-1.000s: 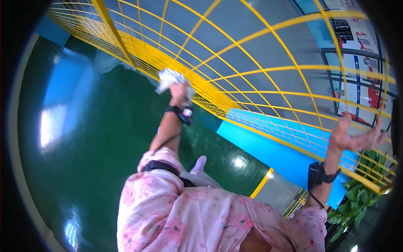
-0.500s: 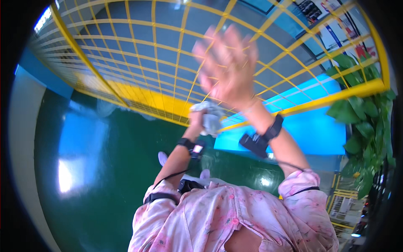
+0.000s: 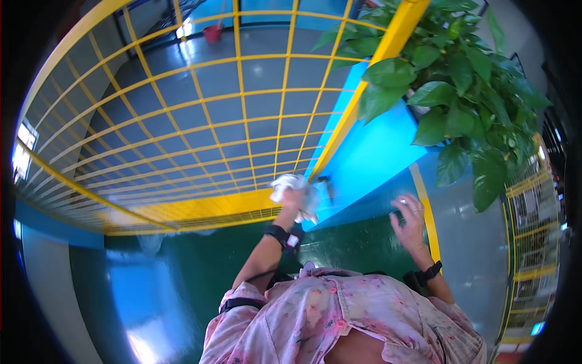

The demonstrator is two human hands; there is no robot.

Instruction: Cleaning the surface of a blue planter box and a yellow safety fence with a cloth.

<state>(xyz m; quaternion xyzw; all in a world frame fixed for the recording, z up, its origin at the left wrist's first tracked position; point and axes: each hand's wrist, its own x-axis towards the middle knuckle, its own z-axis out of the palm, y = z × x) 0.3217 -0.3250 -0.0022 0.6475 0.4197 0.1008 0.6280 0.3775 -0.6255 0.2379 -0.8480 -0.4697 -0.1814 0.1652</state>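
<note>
At frame centre, the left hand (image 3: pixel 296 203) clutches a crumpled white cloth (image 3: pixel 290 184) against the yellow grid fence (image 3: pixel 242 206); the right hand (image 3: pixel 410 223) hangs spread, empty.

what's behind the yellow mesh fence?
Through the yellow mesh fence: grey floor and a red bucket far back. The left hand grips a white cloth at the fence post, hiding the mesh there.
</note>
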